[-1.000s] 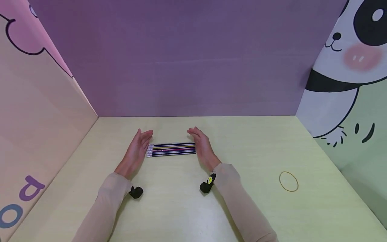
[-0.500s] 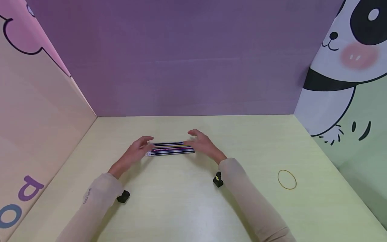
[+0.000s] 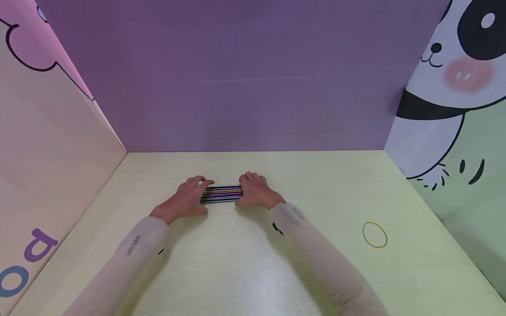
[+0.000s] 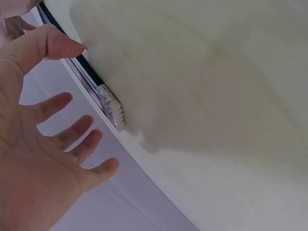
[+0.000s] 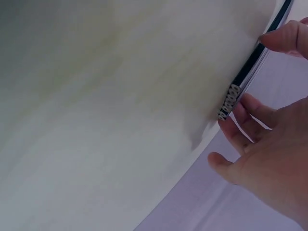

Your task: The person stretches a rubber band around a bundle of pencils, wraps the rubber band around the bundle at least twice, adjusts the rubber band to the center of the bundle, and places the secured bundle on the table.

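Since half a second before, the left hand (image 3: 183, 202) and the right hand (image 3: 257, 192) had drawn closer together, both thumbs swinging down toward the person. Behind everything rose a broad, flat purple wall (image 3: 253, 74). A pale green side wall (image 3: 458, 210) with a black-and-white panda picture (image 3: 466, 74) stood to the right, a pale pinkish side wall (image 3: 47, 145) to the left. Between them spread a smooth, pale yellowish table (image 3: 221, 272).

Two long, light beige sleeves (image 3: 122, 263) reached over the table, each bearing dark lettering. At their ends, the left grip was spread apart — thumb on the near side, fingers well separated beyond the left end of a flat row of thin, dark, multicoloured pencil-like sticks (image 3: 221, 194). The right grip bent about the right end, its thumb by the near edge and its fingertips beside the far one; whether it pressed, I cannot tell. The sticks lay side by side across the table, far from the person, their middle showing between the hands.

Smaller still was a thin yellow-brown loop like a rubber band (image 3: 378, 247), lying well apart to the right. Least of all were the glittery whitish tips (image 4: 111, 107) at the sticks' left end, plain in the left wrist view.
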Demonstrator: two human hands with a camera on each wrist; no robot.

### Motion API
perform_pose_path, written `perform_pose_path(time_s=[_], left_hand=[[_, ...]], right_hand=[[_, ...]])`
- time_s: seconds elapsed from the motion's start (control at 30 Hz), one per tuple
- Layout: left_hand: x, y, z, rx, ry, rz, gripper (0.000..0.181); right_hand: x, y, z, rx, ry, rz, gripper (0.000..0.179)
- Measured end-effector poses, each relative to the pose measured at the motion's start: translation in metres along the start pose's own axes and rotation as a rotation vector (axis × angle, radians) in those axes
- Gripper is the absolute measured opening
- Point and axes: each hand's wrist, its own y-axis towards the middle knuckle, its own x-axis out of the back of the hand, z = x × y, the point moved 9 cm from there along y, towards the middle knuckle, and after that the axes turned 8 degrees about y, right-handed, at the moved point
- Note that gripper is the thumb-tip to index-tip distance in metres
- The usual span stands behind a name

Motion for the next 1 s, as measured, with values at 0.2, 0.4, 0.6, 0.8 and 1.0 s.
perform_pose_path(time_s=[0.2, 0.4, 0.6, 0.8, 1.0], left_hand=[[-0.005, 0.008, 0.001, 0.02, -0.004, 0.087, 0.077], [-0.009, 0.013, 0.004, 0.046, -0.026, 0.137, 0.073], [-0.01, 0.019, 0.008, 0.05, -0.016, 0.115, 0.061], [-0.009, 0.023, 0.008, 0.038, -0.016, 0.09, 0.056], [-0.008, 0.025, 0.005, 0.016, -0.008, 0.09, 0.051]], right_hand=[[0.002, 0.002, 0.003, -0.018, -0.05, 0.026, 0.057], [0.004, 0.002, 0.006, -0.032, -0.071, 0.04, 0.061], [0.004, 0.002, 0.006, -0.037, -0.071, 0.038, 0.058], [0.006, 0.003, 0.005, -0.052, -0.069, 0.039, 0.042], [0.005, 0.005, 0.005, -0.052, -0.073, 0.041, 0.037]])
